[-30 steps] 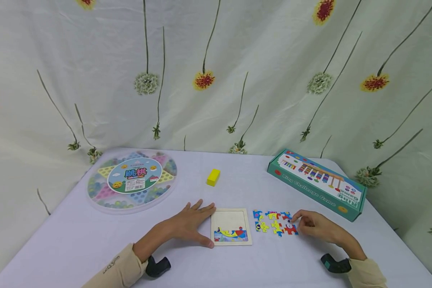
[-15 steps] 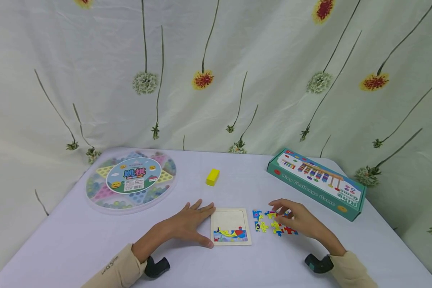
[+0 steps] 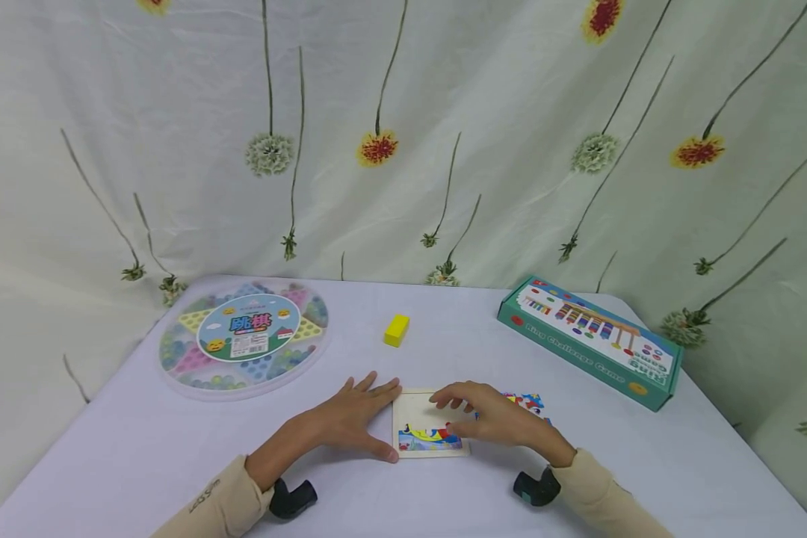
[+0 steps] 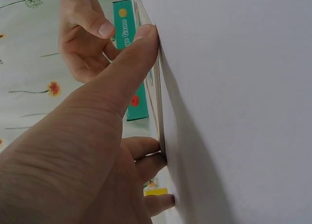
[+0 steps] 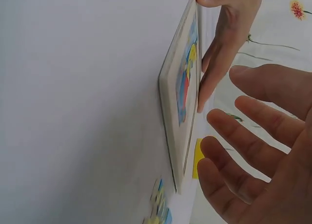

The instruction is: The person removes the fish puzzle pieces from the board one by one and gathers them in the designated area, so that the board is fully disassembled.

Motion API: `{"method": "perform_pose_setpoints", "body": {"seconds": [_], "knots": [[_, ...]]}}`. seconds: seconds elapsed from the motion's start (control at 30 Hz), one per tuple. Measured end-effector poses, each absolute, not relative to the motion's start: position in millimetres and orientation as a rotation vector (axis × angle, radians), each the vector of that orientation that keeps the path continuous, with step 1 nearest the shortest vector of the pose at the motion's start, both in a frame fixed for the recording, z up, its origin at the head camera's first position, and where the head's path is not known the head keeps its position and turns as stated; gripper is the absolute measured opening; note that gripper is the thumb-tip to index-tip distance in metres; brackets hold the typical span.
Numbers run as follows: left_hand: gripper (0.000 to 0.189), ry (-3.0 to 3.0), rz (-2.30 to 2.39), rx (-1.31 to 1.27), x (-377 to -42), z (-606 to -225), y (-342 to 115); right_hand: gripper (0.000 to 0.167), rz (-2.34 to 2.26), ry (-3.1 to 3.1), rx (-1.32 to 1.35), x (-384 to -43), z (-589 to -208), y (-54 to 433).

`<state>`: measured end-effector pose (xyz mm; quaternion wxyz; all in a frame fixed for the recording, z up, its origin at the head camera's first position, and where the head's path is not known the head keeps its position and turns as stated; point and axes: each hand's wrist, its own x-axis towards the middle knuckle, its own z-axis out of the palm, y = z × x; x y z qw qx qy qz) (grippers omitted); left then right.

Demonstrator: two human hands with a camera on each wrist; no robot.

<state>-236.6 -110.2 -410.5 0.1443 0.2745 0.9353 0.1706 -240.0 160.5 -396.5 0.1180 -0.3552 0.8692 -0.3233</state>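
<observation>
A wooden puzzle tray (image 3: 413,405) lies on the white tabletop, with a strip of joined puzzle pieces (image 3: 427,442) along its near side and bare wood behind. My left hand (image 3: 358,420) rests with spread fingers at the tray's left side; in the left wrist view its thumb (image 4: 139,44) lies at the edge. Over the tray's right part hovers my right hand (image 3: 494,420), fingers loosely bent. In the right wrist view, nothing shows between its thumb and fingers (image 5: 243,141). Loose puzzle pieces (image 3: 530,402) lie right of the tray, partly hidden under that hand.
A yellow block (image 3: 397,330) sits behind the tray. At the back left lies a round Chinese checkers set (image 3: 309,347), and a green Ring Challenge Game box (image 3: 578,351) stands at the back right. A flowered cloth (image 3: 511,97) hangs behind the table.
My right hand has moved left from the far side of the loose pieces, across them, to above the tray. The left hand has stayed at the tray's edge.
</observation>
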Motion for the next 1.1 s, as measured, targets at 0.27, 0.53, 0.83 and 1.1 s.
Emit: {"method": "perform_pose_setpoints", "body": {"seconds": [0.27, 0.53, 0.83, 1.1], "knots": [[0.104, 2.691, 0.493, 0.815, -236.8, -411.3, -111.4, 0.040, -0.843, 2.465, -1.119, -243.9, -401.8, 134.4], [0.104, 2.688, 0.509, 0.835, -237.7, -411.7, -114.3, 0.035, -0.837, 2.444, -1.172, -247.2, -408.7, 123.8], [0.103, 2.690, 0.512, 0.834, -236.8, -411.0, -113.3, 0.029, -0.889, 2.415, -1.101, -248.4, -409.8, 122.4], [0.104, 2.687, 0.517, 0.842, -235.7, -410.2, -114.0, 0.028, -0.916, 2.399, -1.087, -247.6, -410.8, 122.1]]}}
